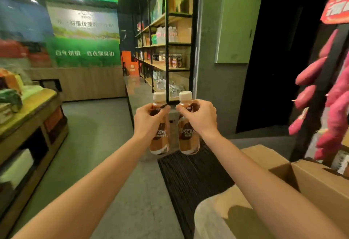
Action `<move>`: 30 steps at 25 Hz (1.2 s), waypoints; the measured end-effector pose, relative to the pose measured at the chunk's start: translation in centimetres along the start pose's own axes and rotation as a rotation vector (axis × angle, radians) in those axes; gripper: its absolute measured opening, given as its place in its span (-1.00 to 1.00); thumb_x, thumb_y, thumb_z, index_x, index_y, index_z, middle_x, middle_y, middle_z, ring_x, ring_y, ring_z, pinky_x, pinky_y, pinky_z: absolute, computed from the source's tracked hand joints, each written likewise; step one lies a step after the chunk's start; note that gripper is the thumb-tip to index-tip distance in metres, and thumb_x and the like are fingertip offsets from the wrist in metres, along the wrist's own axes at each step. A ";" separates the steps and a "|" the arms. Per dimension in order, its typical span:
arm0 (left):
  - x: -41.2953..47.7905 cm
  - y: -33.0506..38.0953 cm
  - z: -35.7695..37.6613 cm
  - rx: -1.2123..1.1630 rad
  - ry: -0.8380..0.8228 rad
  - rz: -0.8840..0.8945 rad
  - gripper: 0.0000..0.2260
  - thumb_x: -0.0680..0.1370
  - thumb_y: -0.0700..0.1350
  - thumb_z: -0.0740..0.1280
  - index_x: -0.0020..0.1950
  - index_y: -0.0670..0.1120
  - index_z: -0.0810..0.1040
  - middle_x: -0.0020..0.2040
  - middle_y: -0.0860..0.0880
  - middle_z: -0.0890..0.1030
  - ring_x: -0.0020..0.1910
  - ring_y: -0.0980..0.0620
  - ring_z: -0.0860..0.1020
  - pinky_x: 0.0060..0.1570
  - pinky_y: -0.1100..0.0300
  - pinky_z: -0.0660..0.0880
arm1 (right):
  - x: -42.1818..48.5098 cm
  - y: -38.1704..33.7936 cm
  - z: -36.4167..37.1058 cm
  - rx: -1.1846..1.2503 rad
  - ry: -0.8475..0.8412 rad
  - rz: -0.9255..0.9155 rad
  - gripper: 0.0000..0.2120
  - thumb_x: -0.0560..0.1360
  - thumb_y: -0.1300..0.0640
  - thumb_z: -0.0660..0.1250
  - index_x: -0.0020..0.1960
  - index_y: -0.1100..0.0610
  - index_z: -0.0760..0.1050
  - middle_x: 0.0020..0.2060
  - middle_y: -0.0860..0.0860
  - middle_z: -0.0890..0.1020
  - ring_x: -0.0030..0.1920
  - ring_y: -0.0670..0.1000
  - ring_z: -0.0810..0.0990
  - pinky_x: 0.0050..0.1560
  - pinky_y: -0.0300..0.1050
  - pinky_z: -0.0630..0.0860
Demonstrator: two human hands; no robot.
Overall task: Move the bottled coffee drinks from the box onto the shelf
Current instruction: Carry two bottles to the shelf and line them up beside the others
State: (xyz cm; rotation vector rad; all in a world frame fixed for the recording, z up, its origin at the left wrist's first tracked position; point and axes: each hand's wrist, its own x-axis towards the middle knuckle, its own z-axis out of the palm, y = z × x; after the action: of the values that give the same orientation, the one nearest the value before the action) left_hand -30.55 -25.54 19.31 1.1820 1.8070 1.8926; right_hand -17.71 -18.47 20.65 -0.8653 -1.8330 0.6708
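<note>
My left hand (pixel 149 120) grips a brown bottled coffee drink (pixel 160 142) with a white cap by its upper part. My right hand (pixel 200 117) holds a second, identical coffee bottle (pixel 188 140) the same way. Both bottles hang upright, side by side, at arm's length in front of me. The open cardboard box (pixel 309 178) stands at the lower right, beside my right arm; its inside is hidden. The black-framed wooden shelf (pixel 171 44) rises straight ahead behind the bottles, with drinks and packets on several levels.
A dark ribbed floor mat (pixel 188 178) lies below the bottles. A low wooden display stand (pixel 28 125) with packaged goods runs along the left. A rack of hanging pink items (pixel 332 97) stands at the right. Grey floor (pixel 98 144) stretches between stand and shelf.
</note>
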 end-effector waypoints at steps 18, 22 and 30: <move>42.9 -16.4 -30.3 0.070 0.264 -0.028 -0.89 0.42 -0.04 0.46 -0.15 0.05 0.55 -0.17 0.03 0.62 -0.06 -0.04 0.61 0.07 0.04 0.52 | 30.1 -8.0 49.0 0.285 -0.175 -0.006 -0.70 0.36 -0.05 0.47 -0.04 0.15 0.60 -0.07 0.05 0.67 -0.06 -0.02 0.60 -0.07 -0.14 0.50; 54.3 -19.6 -31.4 0.083 0.312 -0.035 -0.83 0.43 -0.06 0.45 -0.07 0.04 0.50 -0.15 0.04 0.56 -0.08 0.01 0.54 0.04 0.10 0.46 | 40.5 -6.3 57.4 0.282 -0.217 -0.038 -0.65 0.36 -0.06 0.47 0.01 0.16 0.61 -0.05 0.04 0.67 -0.03 0.00 0.61 -0.08 -0.17 0.48; 75.6 -29.8 -33.4 0.063 0.298 -0.067 -0.86 0.42 -0.05 0.46 -0.12 0.05 0.52 -0.23 0.10 0.57 -0.21 0.13 0.55 -0.07 0.15 0.43 | 56.9 -0.6 74.5 0.269 -0.232 -0.011 -0.63 0.37 -0.07 0.46 0.06 0.15 0.60 0.00 0.04 0.66 0.01 -0.04 0.59 -0.05 -0.17 0.47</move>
State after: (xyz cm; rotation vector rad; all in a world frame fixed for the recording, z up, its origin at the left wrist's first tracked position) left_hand -111.60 8.26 23.01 0.8823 2.0406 2.0767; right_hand -102.54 21.37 22.71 -0.6197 -1.8922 1.0195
